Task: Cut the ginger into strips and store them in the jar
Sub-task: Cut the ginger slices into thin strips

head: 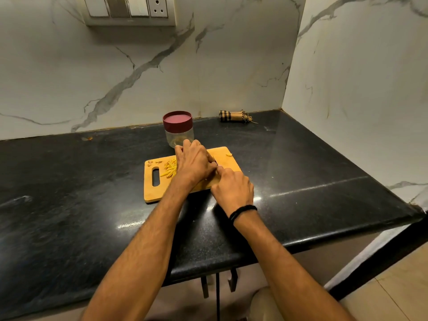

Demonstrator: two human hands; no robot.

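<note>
Head view, only cam.

My left hand sits knuckles-up on the middle of the cutting board, fingers curled down and tucked. What's under them is hidden by the hand itself, so I can't tell if it grips anything.

My right hand is at the board's near right edge, closed into a tight fist with its thumb side touching the left hand. A small grey sliver shows between the two hands; too small to identify. Can't tell what the fist wraps. Black wristband on that wrist.

Ginger strips: loose yellow pile on the board, just left of the left hand, right of the handle slot. One stray yellow bit at the far right corner. Brown scraps at the far left corner.

Jar: clear, upright on the black counter, just beyond the board's far edge, right behind my left fingertips. Maroon lid is on.

Folded checked cloth far right against the marble wall. Switch panel up on that wall, top left.
</note>
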